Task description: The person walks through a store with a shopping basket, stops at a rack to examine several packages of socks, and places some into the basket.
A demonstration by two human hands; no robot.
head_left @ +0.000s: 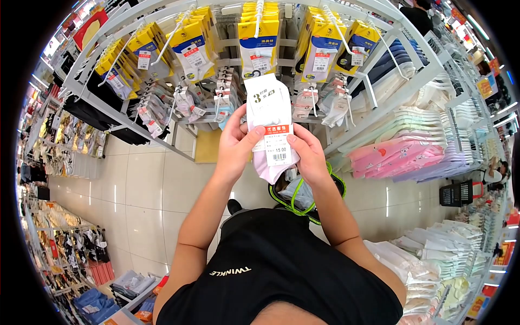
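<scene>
A pack of pale pink and white socks [267, 108] with a white card marked "3" and a price tag reading 15.00 is held up in front of me. My left hand [236, 142] grips its left side, thumb across the label. My right hand [306, 150] holds the right side, thumb on the price tag. Directly behind the pack stands a white rack [379, 95] hung with more sock packs, several in yellow and blue cards [259, 39].
A green-rimmed shopping basket [306, 194] with goods sits on the tiled floor by my feet. Folded pastel clothes [403, 154] fill shelves to the right. More folded garments [433, 260] lie at lower right. Display racks [65, 162] line the left aisle. A black basket [455, 194] stands far right.
</scene>
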